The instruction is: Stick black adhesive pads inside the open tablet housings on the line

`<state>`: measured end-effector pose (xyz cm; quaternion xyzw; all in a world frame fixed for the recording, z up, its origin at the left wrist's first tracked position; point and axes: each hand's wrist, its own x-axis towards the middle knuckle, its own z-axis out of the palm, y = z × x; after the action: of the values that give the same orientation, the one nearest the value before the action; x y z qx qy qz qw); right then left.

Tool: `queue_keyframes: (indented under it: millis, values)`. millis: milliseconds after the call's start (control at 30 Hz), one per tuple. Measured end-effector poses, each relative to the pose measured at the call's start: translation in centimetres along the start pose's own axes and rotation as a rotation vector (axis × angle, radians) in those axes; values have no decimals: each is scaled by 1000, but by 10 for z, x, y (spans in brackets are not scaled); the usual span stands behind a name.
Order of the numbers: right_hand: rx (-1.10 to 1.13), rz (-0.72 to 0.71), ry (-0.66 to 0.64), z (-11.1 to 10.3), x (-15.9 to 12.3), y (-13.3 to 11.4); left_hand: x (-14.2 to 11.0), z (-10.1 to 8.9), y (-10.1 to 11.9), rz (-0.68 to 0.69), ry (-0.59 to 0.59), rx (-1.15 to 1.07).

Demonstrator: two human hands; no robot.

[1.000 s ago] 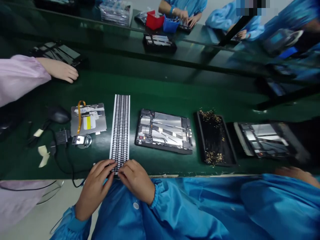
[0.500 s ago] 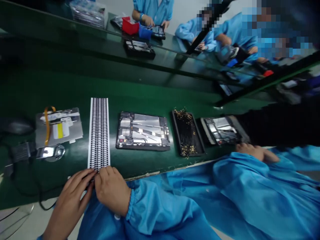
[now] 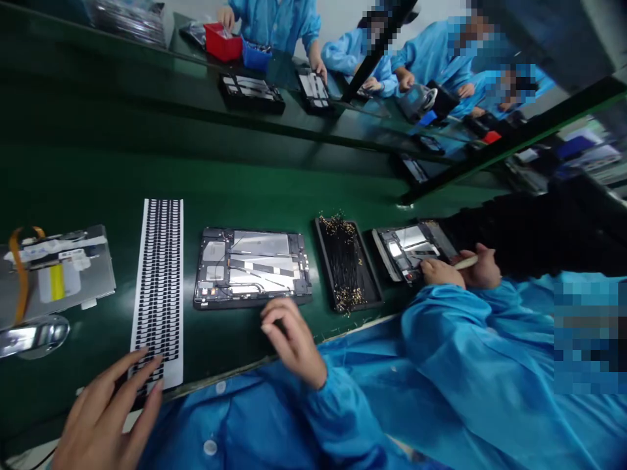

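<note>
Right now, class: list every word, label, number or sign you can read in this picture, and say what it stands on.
None can be read.
White and yellow labels on the metal plate: too blurred.
Black marks on the white sticker sheet by the left hand: shapes, not letters.
Open tablet near the right hand: no legible print.

**Two bare hands, apart and loosely open**

The left hand (image 3: 105, 418) lies low at the near edge, palm down, its long fingers (image 3: 140, 375) spread and stretched forward. The right hand (image 3: 291, 339) sits further right, wrist bent in a blue elastic-cuffed sleeve (image 3: 343, 391), fingers (image 3: 274, 313) curled loosely inward, gripping nothing.
</note>
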<state>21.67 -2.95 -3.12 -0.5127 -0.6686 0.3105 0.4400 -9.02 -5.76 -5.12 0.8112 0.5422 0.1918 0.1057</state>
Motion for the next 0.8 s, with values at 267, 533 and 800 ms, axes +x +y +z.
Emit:
queue_keyframes:
  millis: [267, 533, 800]
  values:
    - [-377, -36, -101, -48, 18, 25, 106, 41, 113, 291, 84, -184]
    - [-485, 29, -57, -59, 5, 37, 128, 81, 118, 372, 103, -206]
    - [-649, 13, -91, -52, 14, 35, 127, 87, 114, 362, 86, -216]
